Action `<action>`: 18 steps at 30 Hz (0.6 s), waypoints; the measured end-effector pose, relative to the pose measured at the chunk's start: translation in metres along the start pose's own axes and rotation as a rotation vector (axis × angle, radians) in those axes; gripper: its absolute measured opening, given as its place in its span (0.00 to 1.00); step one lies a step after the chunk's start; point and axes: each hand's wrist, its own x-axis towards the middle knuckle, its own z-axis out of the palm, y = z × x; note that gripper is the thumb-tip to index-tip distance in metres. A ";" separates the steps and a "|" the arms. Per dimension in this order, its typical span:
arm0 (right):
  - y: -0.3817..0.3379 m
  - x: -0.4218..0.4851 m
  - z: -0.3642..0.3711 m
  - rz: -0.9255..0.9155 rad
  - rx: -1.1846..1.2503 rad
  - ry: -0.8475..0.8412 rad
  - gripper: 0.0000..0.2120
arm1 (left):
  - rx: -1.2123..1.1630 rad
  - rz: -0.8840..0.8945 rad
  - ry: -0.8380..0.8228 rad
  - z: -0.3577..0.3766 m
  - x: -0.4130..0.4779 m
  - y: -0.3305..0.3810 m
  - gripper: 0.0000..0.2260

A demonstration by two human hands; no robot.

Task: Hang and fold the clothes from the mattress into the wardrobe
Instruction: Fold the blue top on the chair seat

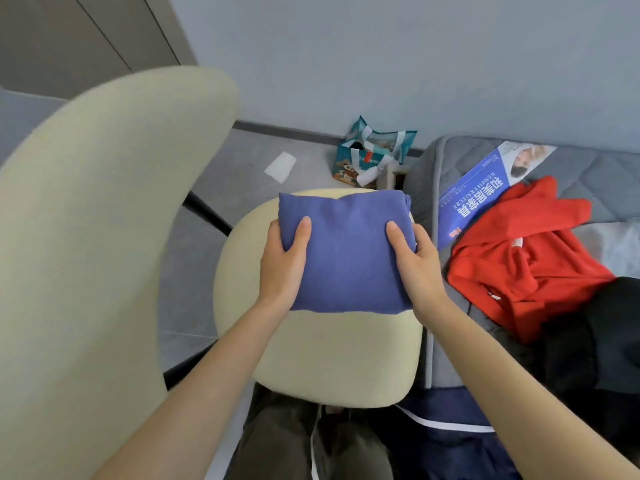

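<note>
Head view, the only one:

- Step in hand: the fold looks finished. The folded blue-violet knit garment (346, 251) is a compact rectangle over the far half of the cream padded chair seat (329, 351), which serves as the folding surface.
- Left hand (284, 261) grips its left edge and right hand (419, 268) its right edge. Thumbs lie on top and the fingers wrap underneath, so both are grasping the bundle.
- I can't tell whether the bundle rests on the seat or is just lifted.
- Next move, my read: carry it level to a wardrobe shelf, keeping pressure on both sides so the layers don't slide open. Then come back for the rest.
- Still to do: a red fleece hoodie (526, 258) and a black garment (595, 341) lie in a heap on the grey quilted mattress (588, 161) to the right. A blue printed brochure (485, 192) lies just far of the hoodie.

Hidden or unclear:
- The fingers under the bundle can't be seen.
- No wardrobe is identifiable. The grey panels far left could be a door.
- The cream chair backrest (86, 237) blocks much of the left side.
- A dark navy fabric with white trim (450, 445) near the bottom is cut off, and I can't tell whether it is laundry or bedding.
- The black garment runs out of frame on the right.
- A teal patterned gift bag (370, 154) stands on the floor at the far wall, its contents unreadable.
</note>
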 end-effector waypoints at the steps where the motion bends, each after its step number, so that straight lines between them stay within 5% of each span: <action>1: -0.004 -0.006 -0.004 -0.008 0.013 0.001 0.11 | -0.006 0.010 0.002 -0.001 -0.008 0.004 0.11; 18: -0.065 -0.209 -0.065 -0.263 -0.027 -0.260 0.16 | -0.181 0.217 0.171 -0.077 -0.249 0.028 0.06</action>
